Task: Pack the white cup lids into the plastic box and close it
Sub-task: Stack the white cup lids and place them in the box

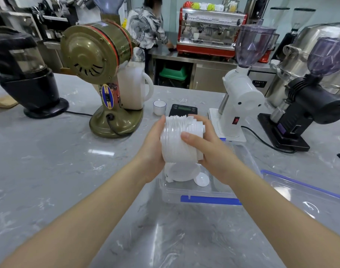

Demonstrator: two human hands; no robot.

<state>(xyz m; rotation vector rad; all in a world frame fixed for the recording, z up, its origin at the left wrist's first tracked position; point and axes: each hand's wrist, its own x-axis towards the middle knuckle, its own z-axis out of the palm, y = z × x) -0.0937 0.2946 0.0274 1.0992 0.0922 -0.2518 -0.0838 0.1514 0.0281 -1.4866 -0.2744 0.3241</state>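
**Clerk:** White cup lids, one nested stack, lying sideways and pressed between both palms above the plastic box. Left hand cups one end, fingers mostly hidden behind the stack. Right hand closes on the other end, thumb laid across the front. Both hands curled round the stack, neither one free.

**Checker:** Box contents?

**Clerk:** More lids already inside, item: a short stack lying on its side; item: one loose lid leaning by the near wall. Box open, blue clasp at the near edge.

**Checker:** Handling note for the step in hand?

**Clerk:** Judged: the stack's edges look fanned and uneven at the top, so squeeze the ends together to square it, then lower it lengthwise into the bare far half of the box. Keep end pressure until it rests on the floor, or the lids may spill apart. The loose lid probably wants tucking flat so nothing rides above the rim.

**Checker:** Lid of the box?

**Clerk:** Box cover, clear with blue trim, flat on the marble counter just right of the box. Within reach.

**Checker:** Surroundings, obstructions?

**Clerk:** Item: digital scale and small white cup beyond the hands. Item: white coffee grinder, its base near the box's far corner, with a cord trailing right. Item: olive-green grinder to the left. None blocks the box opening.
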